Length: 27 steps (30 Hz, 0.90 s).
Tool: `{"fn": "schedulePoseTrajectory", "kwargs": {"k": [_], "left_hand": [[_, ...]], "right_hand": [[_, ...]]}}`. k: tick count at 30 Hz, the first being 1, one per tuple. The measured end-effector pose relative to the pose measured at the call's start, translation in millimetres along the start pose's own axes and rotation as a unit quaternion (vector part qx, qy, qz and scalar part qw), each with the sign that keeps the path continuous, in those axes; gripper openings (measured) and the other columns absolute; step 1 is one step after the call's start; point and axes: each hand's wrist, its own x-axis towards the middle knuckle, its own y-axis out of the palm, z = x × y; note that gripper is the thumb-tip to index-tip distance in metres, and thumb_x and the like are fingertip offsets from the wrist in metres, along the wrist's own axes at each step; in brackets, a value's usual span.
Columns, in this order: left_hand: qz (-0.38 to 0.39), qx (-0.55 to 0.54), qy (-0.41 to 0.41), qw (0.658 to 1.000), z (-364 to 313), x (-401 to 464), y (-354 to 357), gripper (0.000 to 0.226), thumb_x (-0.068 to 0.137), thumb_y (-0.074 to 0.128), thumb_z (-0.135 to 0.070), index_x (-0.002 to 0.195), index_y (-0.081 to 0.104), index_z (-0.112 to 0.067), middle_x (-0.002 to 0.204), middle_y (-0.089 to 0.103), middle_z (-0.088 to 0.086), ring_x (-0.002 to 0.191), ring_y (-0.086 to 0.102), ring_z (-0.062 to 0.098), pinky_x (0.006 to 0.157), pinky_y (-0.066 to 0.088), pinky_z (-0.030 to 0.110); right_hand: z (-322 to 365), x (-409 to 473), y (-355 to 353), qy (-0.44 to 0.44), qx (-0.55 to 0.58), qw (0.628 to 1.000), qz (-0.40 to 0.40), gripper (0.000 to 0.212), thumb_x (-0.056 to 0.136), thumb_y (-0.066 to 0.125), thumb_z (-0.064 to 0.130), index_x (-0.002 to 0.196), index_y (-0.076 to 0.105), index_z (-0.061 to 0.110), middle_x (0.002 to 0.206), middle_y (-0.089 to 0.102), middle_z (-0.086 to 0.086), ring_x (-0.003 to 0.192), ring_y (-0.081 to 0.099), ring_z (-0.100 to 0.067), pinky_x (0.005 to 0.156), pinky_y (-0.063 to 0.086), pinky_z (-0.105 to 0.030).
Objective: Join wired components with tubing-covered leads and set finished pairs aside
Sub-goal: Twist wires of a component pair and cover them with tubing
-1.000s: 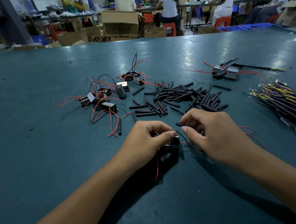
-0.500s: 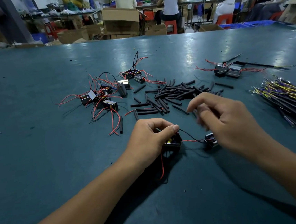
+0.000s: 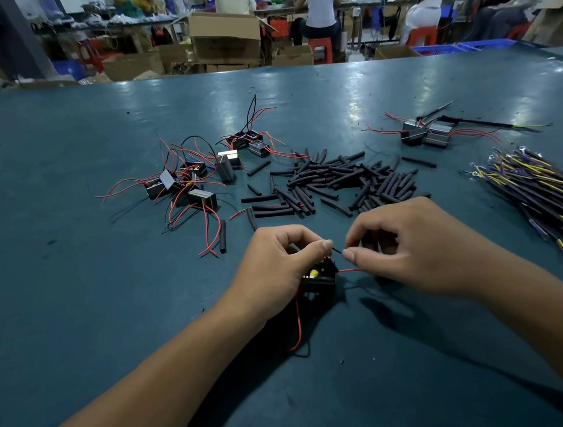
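The right hand [image 3: 410,245], which half a second ago hovered loose over the tube pile [image 3: 342,183], has come back and now pinches a thin black lead [image 3: 338,251] beside the left thumb. The left hand [image 3: 278,268] still grips the component [image 3: 320,275] just above the bench [image 3: 75,302]. Likely the joining is resuming; whether a tube was fetched cannot be seen.

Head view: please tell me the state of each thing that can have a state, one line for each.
Left hand: grips a small black component on the table.
Right hand: pinches a thin black lead.
Tubing pieces: loose in a pile.
Wired components: lying unjoined, leads spread.
Finished pair: set aside, far right.
Wire bundle: lying at the right edge.
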Motion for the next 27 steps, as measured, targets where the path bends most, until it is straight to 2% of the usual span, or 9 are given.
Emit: {"fn": "schedulePoseTrajectory", "kwargs": {"k": [4,7,10,13,18,21,25,27], "left_hand": [[0.005,0.010,-0.003,1.000,0,0,0,0.019,0.088,0.076,-0.022,0.073,0.072,-0.010,0.053,0.059,-0.010,0.050,0.047,0.003,0.050,0.039,0.012],[0.017,0.028,0.000,0.999,0,0,0,0.019,0.089,0.074,-0.023,0.073,0.072,-0.011,0.049,0.057,-0.014,0.047,0.042,0.001,0.048,0.034,0.011],[0.023,0.033,0.002,0.999,1,0,0,0.020,0.090,0.073,-0.024,0.075,0.072,-0.010,0.049,0.055,-0.014,0.047,0.041,0.001,0.047,0.032,0.012],[0.020,0.029,0.017,0.999,0,-1,0,0.020,0.089,0.074,-0.024,0.077,0.071,-0.008,0.051,0.056,-0.014,0.047,0.043,-0.001,0.049,0.034,0.010],[0.028,0.034,0.035,0.998,-3,-2,-1,0.015,0.084,0.079,-0.025,0.082,0.072,-0.012,0.069,0.066,-0.008,0.063,0.053,0.014,0.061,0.043,0.026],[0.025,0.037,0.044,0.998,-3,-2,-3,0.015,0.083,0.078,-0.024,0.081,0.072,-0.011,0.067,0.066,-0.009,0.063,0.054,0.010,0.060,0.043,0.022],[0.005,0.018,0.037,0.999,0,1,-2,0.021,0.082,0.080,-0.022,0.082,0.070,-0.004,0.071,0.069,0.015,0.060,0.055,0.018,0.058,0.044,0.029],[0.003,0.017,0.031,0.999,1,1,-2,0.018,0.081,0.080,-0.022,0.083,0.072,-0.006,0.066,0.069,0.005,0.058,0.055,0.013,0.056,0.043,0.024]], "right_hand": [[-4,1,-2,0.002,-0.056,0.998,0.014,0.013,0.089,0.071,0.029,0.077,0.065,0.029,0.058,0.056,0.018,0.066,0.057,0.002,0.058,0.038,-0.009],[-9,4,2,0.015,-0.084,0.996,0.009,0.012,0.094,0.063,0.029,0.083,0.062,0.023,0.068,0.056,0.017,0.069,0.054,-0.004,0.061,0.037,-0.011],[-11,7,8,0.013,-0.108,0.994,0.024,0.012,0.100,0.053,0.028,0.090,0.053,0.022,0.079,0.051,0.013,0.073,0.048,-0.011,0.066,0.035,-0.023],[-9,9,18,0.028,-0.142,0.988,0.047,0.011,0.103,0.046,0.032,0.094,0.045,0.026,0.091,0.053,0.008,0.083,0.052,-0.020,0.074,0.043,-0.038],[-6,8,22,0.010,-0.149,0.987,0.058,0.010,0.102,0.046,0.034,0.097,0.049,0.026,0.093,0.056,0.010,0.087,0.057,-0.019,0.072,0.042,-0.036],[-5,8,22,0.004,-0.143,0.988,0.060,0.010,0.101,0.048,0.035,0.096,0.049,0.026,0.090,0.052,0.013,0.086,0.057,-0.019,0.071,0.041,-0.035],[-6,6,23,-0.002,-0.130,0.990,0.049,0.011,0.101,0.049,0.034,0.099,0.054,0.024,0.089,0.053,0.014,0.086,0.057,-0.018,0.072,0.043,-0.037],[-6,6,24,-0.011,-0.124,0.991,0.043,0.011,0.101,0.051,0.033,0.098,0.054,0.023,0.087,0.051,0.015,0.084,0.057,-0.018,0.072,0.044,-0.038]]}}
